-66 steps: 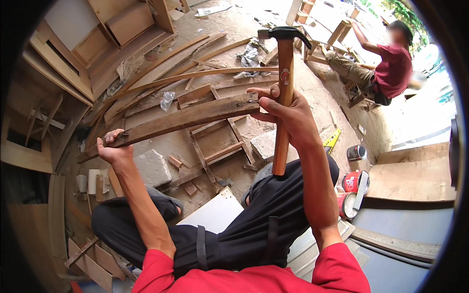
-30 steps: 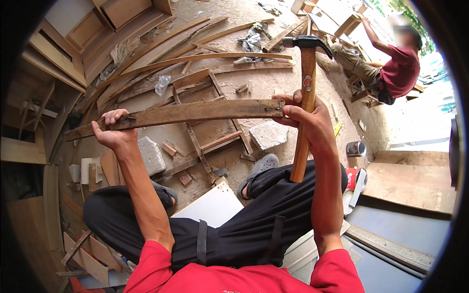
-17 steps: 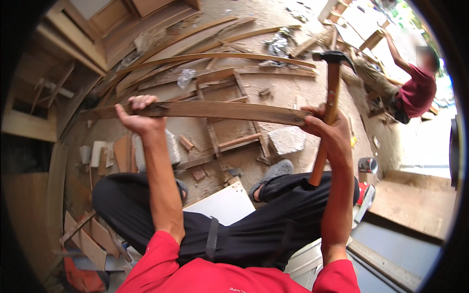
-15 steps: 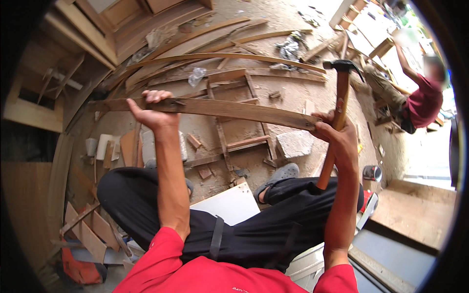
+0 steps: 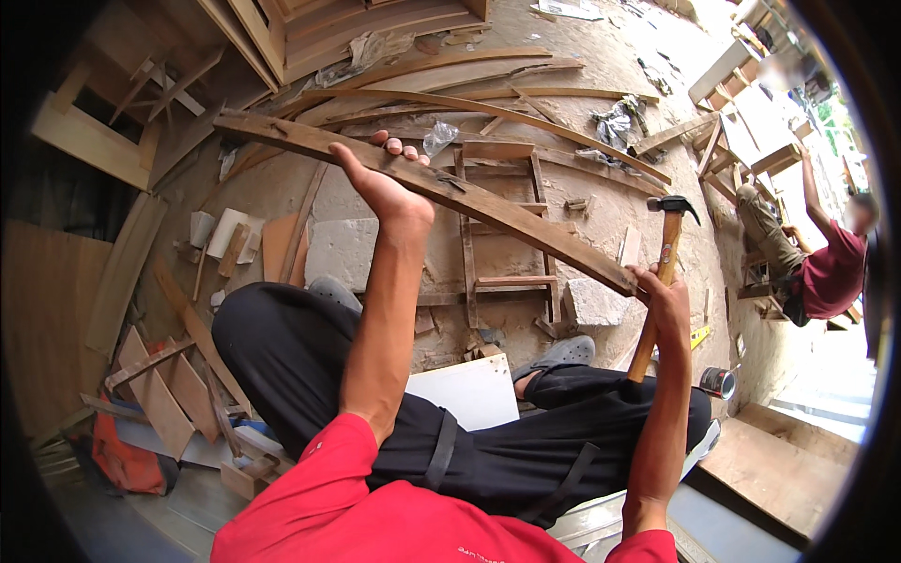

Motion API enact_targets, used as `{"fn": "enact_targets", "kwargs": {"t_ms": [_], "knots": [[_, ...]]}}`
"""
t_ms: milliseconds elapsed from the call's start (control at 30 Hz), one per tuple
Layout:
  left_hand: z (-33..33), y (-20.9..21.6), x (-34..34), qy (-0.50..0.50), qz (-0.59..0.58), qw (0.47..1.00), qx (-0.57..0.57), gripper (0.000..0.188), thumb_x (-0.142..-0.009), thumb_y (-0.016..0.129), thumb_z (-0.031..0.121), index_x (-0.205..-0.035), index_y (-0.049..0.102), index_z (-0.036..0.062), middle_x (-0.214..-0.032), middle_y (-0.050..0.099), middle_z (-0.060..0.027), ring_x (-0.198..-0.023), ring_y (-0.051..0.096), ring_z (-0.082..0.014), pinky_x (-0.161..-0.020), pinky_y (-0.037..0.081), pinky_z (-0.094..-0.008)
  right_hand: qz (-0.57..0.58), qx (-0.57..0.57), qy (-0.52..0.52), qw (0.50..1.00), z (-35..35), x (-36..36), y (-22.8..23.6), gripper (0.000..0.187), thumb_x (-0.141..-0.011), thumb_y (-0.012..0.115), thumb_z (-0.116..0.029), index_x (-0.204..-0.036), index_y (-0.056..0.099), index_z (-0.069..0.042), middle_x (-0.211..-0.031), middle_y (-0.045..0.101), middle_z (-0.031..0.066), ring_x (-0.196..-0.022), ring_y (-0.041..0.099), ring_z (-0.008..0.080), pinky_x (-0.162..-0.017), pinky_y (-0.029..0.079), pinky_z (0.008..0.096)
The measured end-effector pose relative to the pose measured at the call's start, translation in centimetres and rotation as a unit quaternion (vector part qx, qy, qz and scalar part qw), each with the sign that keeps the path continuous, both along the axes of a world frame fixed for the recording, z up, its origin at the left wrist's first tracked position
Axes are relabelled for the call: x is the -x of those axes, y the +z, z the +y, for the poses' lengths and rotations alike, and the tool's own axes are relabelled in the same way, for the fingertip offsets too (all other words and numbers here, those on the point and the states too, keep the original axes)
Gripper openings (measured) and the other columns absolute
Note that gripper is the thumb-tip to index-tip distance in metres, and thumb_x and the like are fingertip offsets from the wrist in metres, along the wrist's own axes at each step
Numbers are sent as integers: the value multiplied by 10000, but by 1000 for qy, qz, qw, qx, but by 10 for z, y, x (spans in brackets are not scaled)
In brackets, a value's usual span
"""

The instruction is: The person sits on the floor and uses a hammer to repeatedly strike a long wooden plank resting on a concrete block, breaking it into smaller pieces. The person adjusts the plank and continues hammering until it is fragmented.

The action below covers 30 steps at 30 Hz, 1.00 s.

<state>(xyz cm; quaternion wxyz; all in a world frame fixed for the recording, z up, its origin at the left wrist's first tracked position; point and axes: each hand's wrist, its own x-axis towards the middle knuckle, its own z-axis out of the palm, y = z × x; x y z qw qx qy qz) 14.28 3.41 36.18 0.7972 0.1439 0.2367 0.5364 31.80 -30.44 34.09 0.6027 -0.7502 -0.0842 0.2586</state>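
A long, weathered wooden strip (image 5: 526, 221) hangs aslant in front of me, its left end raised and its right end lower. My left hand (image 5: 392, 188) grips it left of the middle, the thumb on the near side and the fingertips curling over the far side. At the strip's lower right end, my right hand (image 5: 664, 302) pinches the tip. The same hand also clasps a claw hammer (image 5: 669, 246) with a wooden handle, held upright, its dark metal head above the fingers. Part of the handle is hidden by the hand.
A small ladder-like wooden frame (image 5: 467, 253) lies on the dirt floor ahead, with long wood strips (image 5: 441, 73) beyond it. A white board (image 5: 466, 389) is between my legs. Wood scraps (image 5: 150, 394) lie left; a tin can (image 5: 717, 383) stands right. Another person (image 5: 831, 267) sits far right.
The strip's left end has risen and its right end has dropped, so it slants more. Both hands have kept their hold, and my right hand with the hammer is lower. The view has shifted.
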Motion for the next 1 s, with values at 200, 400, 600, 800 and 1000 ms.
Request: {"fn": "enact_targets", "kwargs": {"t_ms": [200, 400, 600, 800, 1000], "knots": [[-4, 1, 3, -14, 73, 997, -18, 564, -903, 460, 680, -913, 506, 118, -713, 457, 13, -634, 432, -146, -621, 376, -305, -53, 6, 100, 994, 27, 22, -14, 276, -804, 795, -186, -839, 592, -2, -861, 661, 69, -880, 638, 132, -763, 495, 261], [-19, 1, 0, -95, 113, 989, -17, 589, -878, 481, 705, -922, 508, 119, -728, 457, 15, -642, 438, -133, -620, 372, -298, -39, 65, 259, 963, 81, 68, -7, 587, -731, 843, -253, -1128, 538, 54, -1168, 637, 210, -1155, 590, 267, -998, 465, 354], [-20, -9, 3, -142, 104, 984, -20, 680, -865, 432, 752, -959, 504, 82, -724, 505, -34, -609, 499, -181, -563, 427, -328, -89, 96, 226, 965, 111, 121, -12, 396, -716, 843, -216, -884, 546, -14, -812, 590, 49, -735, 560, 153, -682, 473, 295], [-8, -40, 0, -245, 197, 940, -133, 768, -874, 442, 730, -1188, 518, 33, -998, 619, -149, -877, 630, -253, -801, 512, -347, -95, 24, 120, 988, 130, 139, -14, 323, -747, 812, -172, -857, 543, -30, -729, 569, 25, -639, 522, 122, -592, 454, 273], [-72, -67, 7, -403, 470, 749, -237, 637, -880, 610, 527, -1132, 617, -57, -1084, 646, -205, -1012, 604, -218, -880, 463, -314, -45, -140, 41, 988, 167, 138, -56, 222, -856, 732, -188, -863, 571, -35, -745, 594, -7, -634, 539, 64, -551, 439, 217]]}}
